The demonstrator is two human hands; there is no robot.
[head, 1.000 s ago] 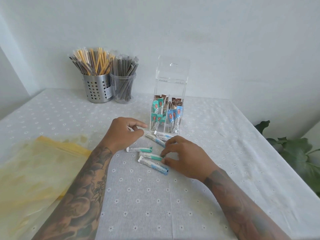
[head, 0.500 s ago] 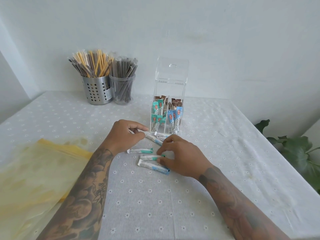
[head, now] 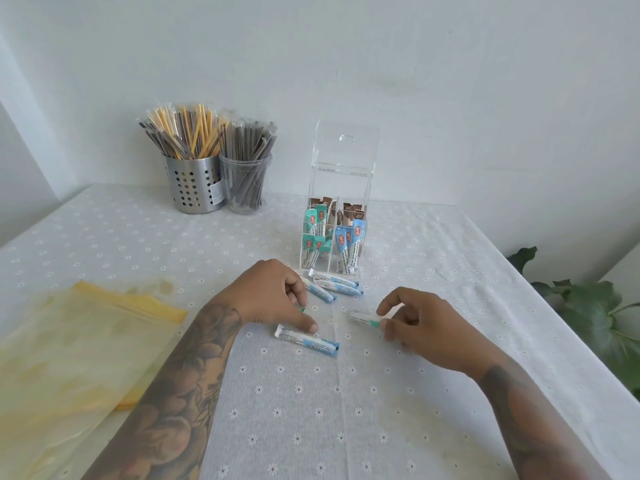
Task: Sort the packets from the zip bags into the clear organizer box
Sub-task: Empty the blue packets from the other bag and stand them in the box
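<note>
Two bare hands low over white dotted tablecloth (head: pixel 311 410), forearms tattooed. Right hand (head: pixel 426 327) pinching slim white stick packet with teal band (head: pixel 363 318) between thumb and forefinger, packet end pointing left, raised slightly or resting on cloth: cannot tell which. Left hand (head: pixel 270 299) curled, fingers bent down, thumb tip touching near end of white stick packet with blue band (head: pixel 306 341) lying flat on cloth; sliver of green packet (head: pixel 303 309) peeking from under those fingers, grip on it unclear. Just beyond left hand, small cluster of white-and-blue stick packets (head: pixel 332 285) lying loose on cloth, just in front of tall clear acrylic organizer box (head: pixel 341 188) with lid raised. Inside box, teal packets upright in left compartments, blue in right, brown ones behind. Far left, yellowish translucent zip bag (head: pixel 69 358) flat on table, partly under left forearm. Back left, perforated steel cup of wrapped straws (head: pixel 194 185) touching clear cup of dark wrapped straws (head: pixel 246 185). Right edge, green leafy plant (head: pixel 588 306).
</note>
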